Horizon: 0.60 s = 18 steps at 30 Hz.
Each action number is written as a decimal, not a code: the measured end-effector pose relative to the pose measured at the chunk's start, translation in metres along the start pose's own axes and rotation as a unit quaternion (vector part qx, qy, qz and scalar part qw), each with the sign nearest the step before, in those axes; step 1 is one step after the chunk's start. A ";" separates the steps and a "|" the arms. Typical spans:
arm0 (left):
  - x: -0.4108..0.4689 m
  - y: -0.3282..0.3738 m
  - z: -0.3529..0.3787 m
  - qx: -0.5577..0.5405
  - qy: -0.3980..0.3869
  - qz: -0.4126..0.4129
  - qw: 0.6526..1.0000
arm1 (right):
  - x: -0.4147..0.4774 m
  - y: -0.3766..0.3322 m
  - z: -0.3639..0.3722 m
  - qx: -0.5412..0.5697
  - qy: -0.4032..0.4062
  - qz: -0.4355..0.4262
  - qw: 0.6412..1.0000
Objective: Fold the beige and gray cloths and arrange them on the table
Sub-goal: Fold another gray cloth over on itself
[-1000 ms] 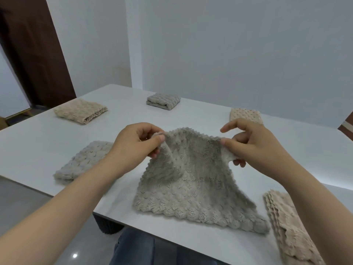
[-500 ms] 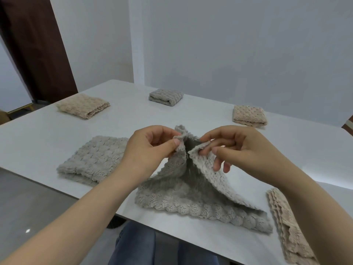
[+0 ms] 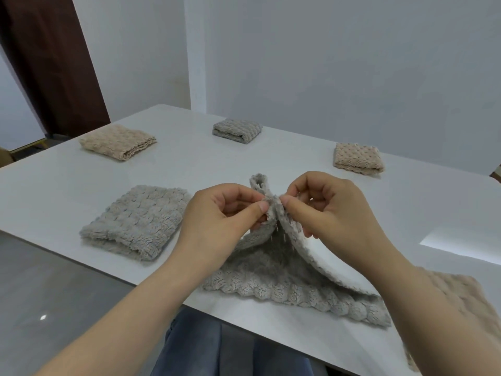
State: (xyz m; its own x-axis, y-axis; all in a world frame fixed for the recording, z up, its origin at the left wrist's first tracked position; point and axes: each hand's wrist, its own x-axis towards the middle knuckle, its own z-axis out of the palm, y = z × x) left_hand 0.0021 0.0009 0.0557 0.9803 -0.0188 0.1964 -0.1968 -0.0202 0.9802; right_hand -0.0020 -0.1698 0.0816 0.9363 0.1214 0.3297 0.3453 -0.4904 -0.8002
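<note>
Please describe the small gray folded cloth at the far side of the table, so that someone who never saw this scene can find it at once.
Look at the white table and follow its far edge, near the wall. Three folded cloths lie there in a row, and the small gray folded cloth is the middle one. The beige cloth on its left and the beige cloth on its right differ in colour.

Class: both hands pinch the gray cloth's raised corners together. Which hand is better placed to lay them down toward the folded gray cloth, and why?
Probably the left hand: it is nearer the folded gray cloth. The right hand pinches the gray cloth from the far side.
</note>
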 end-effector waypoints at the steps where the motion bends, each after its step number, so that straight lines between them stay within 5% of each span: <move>1: -0.001 0.000 0.001 0.003 -0.003 0.004 1.000 | 0.000 0.000 0.002 -0.008 0.009 -0.002 1.000; 18: -0.004 0.001 0.000 0.036 0.000 0.033 0.999 | -0.001 0.004 0.014 -0.021 0.041 -0.011 0.999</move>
State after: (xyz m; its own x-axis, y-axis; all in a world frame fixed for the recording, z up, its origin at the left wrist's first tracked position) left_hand -0.0022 0.0012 0.0562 0.9651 -0.0227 0.2608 -0.2618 -0.0915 0.9608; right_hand -0.0009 -0.1599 0.0716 0.9196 0.0618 0.3879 0.3607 -0.5240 -0.7716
